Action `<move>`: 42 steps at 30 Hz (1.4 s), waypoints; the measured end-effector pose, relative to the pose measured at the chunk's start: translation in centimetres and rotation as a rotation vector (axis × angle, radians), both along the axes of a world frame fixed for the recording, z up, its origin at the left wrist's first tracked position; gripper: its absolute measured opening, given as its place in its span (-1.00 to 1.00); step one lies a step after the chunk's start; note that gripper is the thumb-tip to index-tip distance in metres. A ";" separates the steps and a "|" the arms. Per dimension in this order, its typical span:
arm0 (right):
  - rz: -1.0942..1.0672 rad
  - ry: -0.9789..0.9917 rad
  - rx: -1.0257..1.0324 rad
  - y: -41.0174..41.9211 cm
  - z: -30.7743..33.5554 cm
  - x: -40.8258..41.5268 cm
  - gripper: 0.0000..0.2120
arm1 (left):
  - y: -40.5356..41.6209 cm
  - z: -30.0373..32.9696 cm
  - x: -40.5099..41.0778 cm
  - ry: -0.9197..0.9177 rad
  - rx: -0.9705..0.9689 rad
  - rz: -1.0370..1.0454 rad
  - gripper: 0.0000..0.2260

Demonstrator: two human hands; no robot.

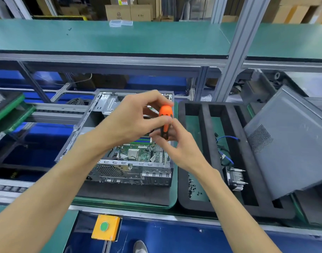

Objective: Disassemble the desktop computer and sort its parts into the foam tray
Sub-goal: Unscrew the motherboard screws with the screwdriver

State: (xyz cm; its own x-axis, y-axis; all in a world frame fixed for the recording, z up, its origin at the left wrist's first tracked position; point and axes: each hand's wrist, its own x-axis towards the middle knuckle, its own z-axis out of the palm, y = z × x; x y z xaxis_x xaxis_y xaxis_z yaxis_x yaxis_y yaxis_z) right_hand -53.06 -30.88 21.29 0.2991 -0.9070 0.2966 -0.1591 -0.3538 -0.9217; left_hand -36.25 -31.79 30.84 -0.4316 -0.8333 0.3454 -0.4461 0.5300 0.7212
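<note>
At frame centre my left hand (136, 115) pinches the orange cap of the screwdriver (165, 121), and my right hand (176, 143) curls round its black lower grip; the tool's long axis stands near upright, tip hidden, presumably down toward the motherboard (138, 152). The desktop computer (120, 143) lies open-topped just below, rear panel toward me, long axis running up-frame. I judge it stiff and heavy, board fragile: hold by chassis edges; the foam tray (205, 143) sits just right.

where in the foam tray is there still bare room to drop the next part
The foam tray has bare room in the far end of its left slot, beyond the screws, and in the far end of the middle slot, beyond the blue cable. The middle slot's near end is crowded by the heatsink; the grey side panel covers the right side.
</note>
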 end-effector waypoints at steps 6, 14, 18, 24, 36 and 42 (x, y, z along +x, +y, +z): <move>-0.104 0.043 -0.059 0.0 -0.4 0.2 -0.90 | -0.4 -1.8 -1.0 -0.091 -0.219 0.357 -0.61; 0.018 0.062 0.032 0.1 -0.8 -0.5 -0.86 | -0.1 -1.3 0.1 0.136 0.100 -0.098 -0.67; -0.196 0.516 -0.027 -0.2 -1.7 -0.7 -0.57 | -0.5 -1.6 -0.5 0.023 -0.150 0.147 -0.76; -0.146 0.787 -0.202 -0.7 -1.7 0.7 -0.51 | -1.3 -1.6 -1.4 -0.158 -0.217 0.320 -0.63; -0.093 0.922 -0.164 -1.7 -1.0 -0.3 -0.47 | -1.1 -0.4 -1.8 -0.090 -0.177 0.101 -0.80; 0.000 0.912 -0.071 -1.8 -1.3 -0.6 -0.65 | -1.1 -0.6 -1.8 0.015 0.058 -0.070 -0.69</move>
State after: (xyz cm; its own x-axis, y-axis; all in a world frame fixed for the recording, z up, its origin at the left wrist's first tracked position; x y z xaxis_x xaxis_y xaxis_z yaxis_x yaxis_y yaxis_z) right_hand -53.62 -32.66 19.94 0.4448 -0.8956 0.0007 -0.8150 -0.4051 -0.4143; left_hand -38.03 -32.89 30.23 -0.4844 -0.8204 0.3039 -0.3985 0.5162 0.7581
